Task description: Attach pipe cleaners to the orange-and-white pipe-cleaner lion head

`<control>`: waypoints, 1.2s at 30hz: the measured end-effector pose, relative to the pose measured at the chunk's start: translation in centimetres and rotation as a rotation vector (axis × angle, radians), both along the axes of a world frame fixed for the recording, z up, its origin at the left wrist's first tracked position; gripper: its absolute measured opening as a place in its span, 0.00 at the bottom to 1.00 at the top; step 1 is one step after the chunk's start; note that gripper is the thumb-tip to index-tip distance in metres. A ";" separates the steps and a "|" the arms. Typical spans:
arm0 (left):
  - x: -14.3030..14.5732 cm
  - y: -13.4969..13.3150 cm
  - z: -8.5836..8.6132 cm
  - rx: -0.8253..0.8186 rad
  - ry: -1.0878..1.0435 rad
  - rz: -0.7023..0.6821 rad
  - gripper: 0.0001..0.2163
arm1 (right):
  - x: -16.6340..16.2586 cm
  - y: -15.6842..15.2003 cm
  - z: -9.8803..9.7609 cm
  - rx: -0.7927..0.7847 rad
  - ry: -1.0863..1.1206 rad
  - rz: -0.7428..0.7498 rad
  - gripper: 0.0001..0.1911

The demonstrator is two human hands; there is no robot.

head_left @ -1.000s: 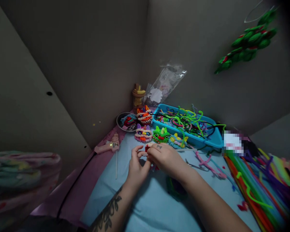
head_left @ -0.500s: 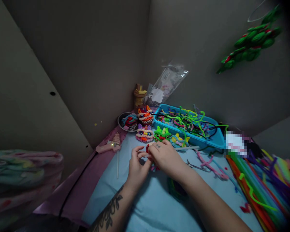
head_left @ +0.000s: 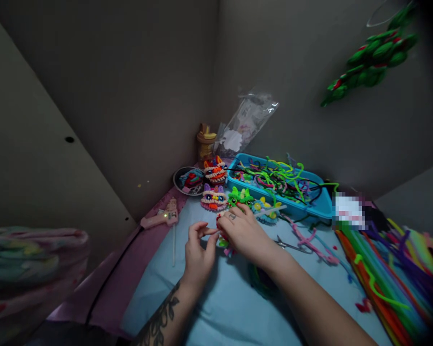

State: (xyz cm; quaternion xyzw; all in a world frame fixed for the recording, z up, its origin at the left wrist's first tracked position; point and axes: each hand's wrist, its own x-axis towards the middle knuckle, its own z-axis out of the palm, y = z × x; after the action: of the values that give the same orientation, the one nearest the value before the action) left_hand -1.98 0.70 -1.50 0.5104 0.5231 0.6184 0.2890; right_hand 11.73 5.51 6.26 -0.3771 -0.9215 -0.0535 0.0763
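Observation:
My left hand (head_left: 197, 252) and my right hand (head_left: 246, 234) meet over the blue table cover (head_left: 216, 307). Between them is a small red and white pipe-cleaner piece (head_left: 221, 230), mostly hidden by the fingers. My left thumb and forefinger pinch a thin pale strand that runs to it. My right hand is closed over the piece, and a whitish stick (head_left: 272, 210) pokes out past its fingers to the right. Just beyond the hands sit finished pipe-cleaner creatures: a pink and purple one (head_left: 213, 198), a green one (head_left: 240, 197) and an orange one (head_left: 215, 171).
A blue tray (head_left: 312, 210) of tangled pipe cleaners stands behind. Small scissors (head_left: 290, 246) and a pink strand (head_left: 312, 245) lie right of my hands. A pink glue gun (head_left: 160, 218) rests at the left, and bundles of coloured pipe cleaners (head_left: 386, 269) lie at the right.
My left hand has slid a little left and down, drawing the pale strand out. My right hand stays closed on the piece, and the whitish stick now shows beyond it.

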 end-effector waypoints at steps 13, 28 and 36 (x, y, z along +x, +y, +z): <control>-0.1 -0.2 -0.2 -0.041 0.048 0.001 0.08 | -0.1 -0.2 0.2 -0.080 0.022 0.013 0.06; -0.1 -0.2 -0.1 0.018 0.198 -0.012 0.09 | -0.1 -0.8 0.5 -0.064 0.003 -0.005 0.08; -0.2 0.0 0.2 0.016 0.206 -0.050 0.06 | -0.6 -1.0 0.3 -0.080 -0.045 -0.024 0.10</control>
State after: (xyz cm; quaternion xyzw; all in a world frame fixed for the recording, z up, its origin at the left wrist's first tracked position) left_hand -2.16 0.67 -1.27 0.5864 0.5320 0.5594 0.2451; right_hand 11.12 4.56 6.59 -0.3896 -0.9198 -0.0261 0.0395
